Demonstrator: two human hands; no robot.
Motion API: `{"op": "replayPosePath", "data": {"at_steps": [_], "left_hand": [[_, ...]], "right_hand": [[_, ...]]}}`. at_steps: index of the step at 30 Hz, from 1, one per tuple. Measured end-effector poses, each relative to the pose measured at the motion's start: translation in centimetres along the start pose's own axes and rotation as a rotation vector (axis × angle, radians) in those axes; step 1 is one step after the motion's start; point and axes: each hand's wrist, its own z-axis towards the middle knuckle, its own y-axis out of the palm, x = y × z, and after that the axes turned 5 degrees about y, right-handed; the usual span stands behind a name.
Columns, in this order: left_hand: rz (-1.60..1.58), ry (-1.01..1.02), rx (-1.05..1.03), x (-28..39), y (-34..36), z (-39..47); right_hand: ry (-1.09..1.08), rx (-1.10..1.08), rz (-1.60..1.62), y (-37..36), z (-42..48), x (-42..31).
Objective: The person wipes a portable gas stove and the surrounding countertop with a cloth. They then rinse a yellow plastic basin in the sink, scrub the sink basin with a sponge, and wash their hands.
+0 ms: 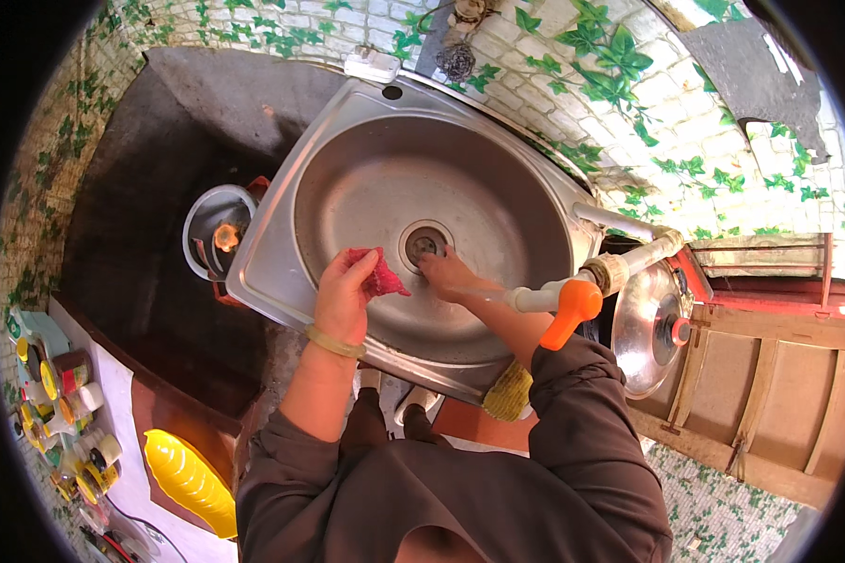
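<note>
Over the near left rim of the stainless steel sink (338,183), my left hand (345,285) grips a crumpled red cloth (384,278) between thumb and fingers. My right hand (447,274) reaches into the basin, its fingertips at the round drain (422,245); whether they hold anything is hidden. A white pipe tap with an orange lever handle (574,310) extends over my right forearm, and what looks like a thin stream of water leaves its spout. A yellow scrubbing cloth (508,394) lies at the sink's near right corner, beside my right sleeve.
A round metal lid (648,331) with a red-rimmed knob stands right of the sink. On the left are a pot-like metal container (218,232), a yellow leaf-shaped tray (186,478) and several jars (70,401). A white power socket (372,66) sits behind the sink.
</note>
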Motion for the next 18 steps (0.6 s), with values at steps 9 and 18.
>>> {"op": "replayPosePath", "data": {"at_steps": [9, 18], "left_hand": [[0.0, -0.002, -0.004, 0.1, -0.4, 0.1], [-0.007, 0.017, 0.028, 0.7, -0.3, 0.0]], "right_hand": [[0.01, 0.031, 0.066, -1.8, 0.9, 1.6], [0.065, 0.058, 0.17, -1.4, 0.7, -0.4]]}}
